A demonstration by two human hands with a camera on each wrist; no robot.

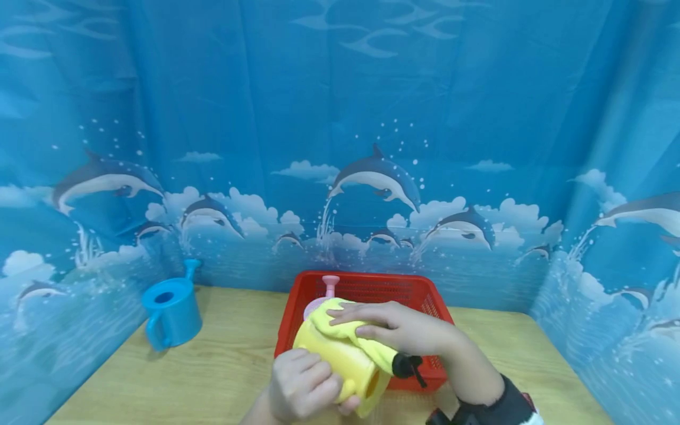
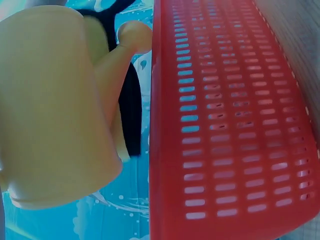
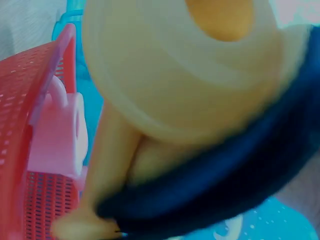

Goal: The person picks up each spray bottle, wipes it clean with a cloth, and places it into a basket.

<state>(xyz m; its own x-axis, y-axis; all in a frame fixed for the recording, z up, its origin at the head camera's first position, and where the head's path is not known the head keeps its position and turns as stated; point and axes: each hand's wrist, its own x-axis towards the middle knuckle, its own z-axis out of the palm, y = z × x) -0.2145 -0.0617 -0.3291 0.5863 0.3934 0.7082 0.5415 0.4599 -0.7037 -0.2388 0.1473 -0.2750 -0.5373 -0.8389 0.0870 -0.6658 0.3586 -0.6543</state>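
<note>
Yellow watering can (image 1: 340,355), tilted and up off the table (image 1: 234,339), and you had it just in front of the red basket (image 1: 437,302)! Your left hand (image 1: 304,385) was curled tight at its handle side, while your right hand (image 1: 404,327) lay with fingers extended over a yellow cloth (image 1: 325,321) on the can's flank. Wiping, by the look of it: a firm left grip, flat even pressure and a slow turn of the body would have served you best, with the spout (image 2: 112,77) kept from knocking the basket's rim; whether they touched, you couldn't tell. Your left fingers hid the handle, your right palm covered much of the cloth, and its dark end blurred in the right wrist view. Farther out, the basket wall cut off the pink watering can (image 3: 57,137); the blue watering can (image 1: 177,313) stood well apart.
</note>
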